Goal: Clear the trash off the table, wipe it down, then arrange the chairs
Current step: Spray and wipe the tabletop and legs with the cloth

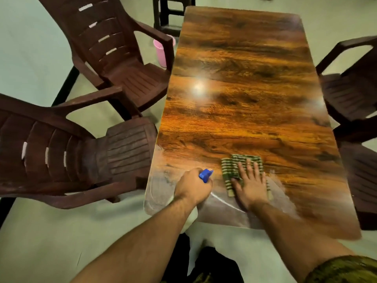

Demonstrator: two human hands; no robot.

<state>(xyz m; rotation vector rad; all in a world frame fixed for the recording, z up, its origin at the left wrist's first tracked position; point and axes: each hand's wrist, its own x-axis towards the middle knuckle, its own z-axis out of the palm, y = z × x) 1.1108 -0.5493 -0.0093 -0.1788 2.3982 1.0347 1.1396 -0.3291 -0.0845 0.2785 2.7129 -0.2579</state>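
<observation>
Low centre of the frame: left hand (192, 186), fingers curled tight round the neck of a spray bottle (206, 175) — blue nozzle poking out past the knuckles, white body partly showing under the wrist, at the near edge of the worktop (234, 64). Just to its right, right hand (252, 185) pressed flat on a green striped cloth (238, 161), palm down, fingers straight and slightly spread, nothing gripped. Cloth folded, lying on the near end of the worktop, partly hidden under the palm, stripes showing beyond the fingertips and beside the thumb. Pale wet smears and one thin white streak on the glossy wood-grain surface around and between the two hands; bright spot of glare higher up, near the middle.

Left side of the frame: two brown plastic armchairs — upper-left armchair (106, 48) turned at an angle, seat toward the worktop's long edge; lower-left armchair (71, 158) with its seat front close to the near left corner. Right edge: two more dark chairs, upper-right chair (346, 94) at mid-height and lower-right chair (362, 180) below it, both cut off by the frame. Between the upper-left armchair and the worktop, a pink bucket (160, 53) on the pale floor (30, 48), partly hidden behind the chair's arm. Top of the frame, beyond the far left corner: a dark stool (163, 17), only its lower part visible.
</observation>
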